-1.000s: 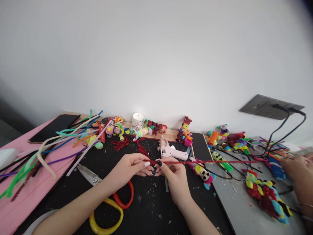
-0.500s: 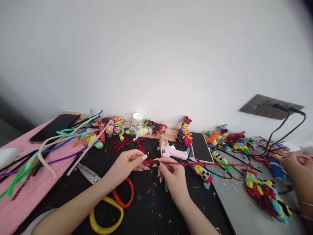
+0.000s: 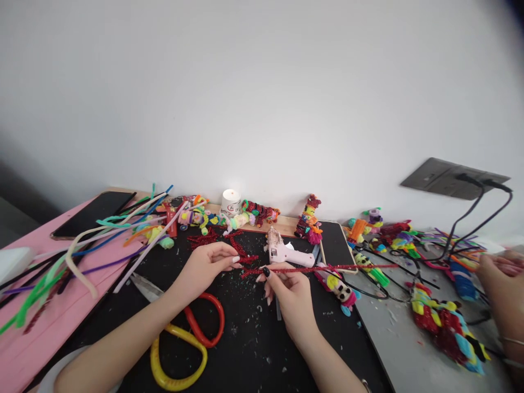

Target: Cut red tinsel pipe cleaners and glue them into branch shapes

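Note:
A long glittery red pipe cleaner (image 3: pixel 335 267) runs sideways across the middle, its far end pointing right over the grey surface. My right hand (image 3: pixel 289 286) is closed, pinching it near its left end between thumb and forefinger. Bent, forked red ends show just left of those fingers. My left hand (image 3: pixel 210 267) pinches at these red ends, thumb against forefinger; its other fingers are partly hidden. Behind my hands lies a bundle of cut red pipe cleaner pieces (image 3: pixel 202 238). A pale pink glue gun (image 3: pixel 292 255) rests just beyond my right hand.
Scissors (image 3: pixel 178 360) with red and yellow handles lie under my left forearm on the black mat (image 3: pixel 254 349). Colourful pipe cleaners (image 3: pixel 82 248) spread at left near a phone (image 3: pixel 92 214). Pipe-cleaner figures (image 3: pixel 309 218), a paper cup (image 3: pixel 231 203) and cables (image 3: pixel 450 229) line the back; another person's hand (image 3: pixel 503 281) is at right.
The long red pipe cleaner has shifted left through my right fingers, so its right tip reaches less far. Forked red ends now show between my hands, and my left hand has moved slightly left.

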Tool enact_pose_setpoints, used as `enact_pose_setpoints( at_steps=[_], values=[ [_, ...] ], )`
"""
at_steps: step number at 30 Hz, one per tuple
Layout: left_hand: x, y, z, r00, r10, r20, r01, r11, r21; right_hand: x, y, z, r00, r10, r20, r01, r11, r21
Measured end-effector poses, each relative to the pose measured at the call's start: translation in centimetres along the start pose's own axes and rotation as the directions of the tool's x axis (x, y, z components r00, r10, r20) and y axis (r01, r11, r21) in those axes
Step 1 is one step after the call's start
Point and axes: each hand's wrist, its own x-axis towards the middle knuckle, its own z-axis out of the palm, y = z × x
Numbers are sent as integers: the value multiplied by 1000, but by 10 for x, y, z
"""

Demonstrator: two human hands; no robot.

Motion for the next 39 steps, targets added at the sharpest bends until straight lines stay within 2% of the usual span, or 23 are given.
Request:
enact_pose_setpoints(
  at_steps=[3,6,8,12,14,20,31,39],
  values=[
    [0,1,-2,996,89,-20,-80,961,264,0,-2,0,999,5,-38,-5,1000,-6],
    [-5,7,-2,963,270,-11,-231,843,486,1,-2,0,998,-4,-57,4,1000,0],
    [-11,11,-1,928,366,64,-343,777,527,0,-2,0,998,-14,-62,15,1000,9],
    [-21,15,4,859,399,322,-512,683,521,0,2,0,1000,-29,-3,29,999,16],
    [-23,12,6,827,421,374,-561,673,483,-1,3,0,999,-34,35,33,999,11],
    [-21,4,7,811,456,367,-585,663,468,-2,4,-1,998,-41,42,41,999,8],
    [-22,2,8,759,521,390,-651,616,444,-1,1,1,1000,3,29,-4,999,46],
    [-21,6,8,781,530,330,-625,663,413,-1,1,0,1000,-1,8,0,998,61]
  ],
)
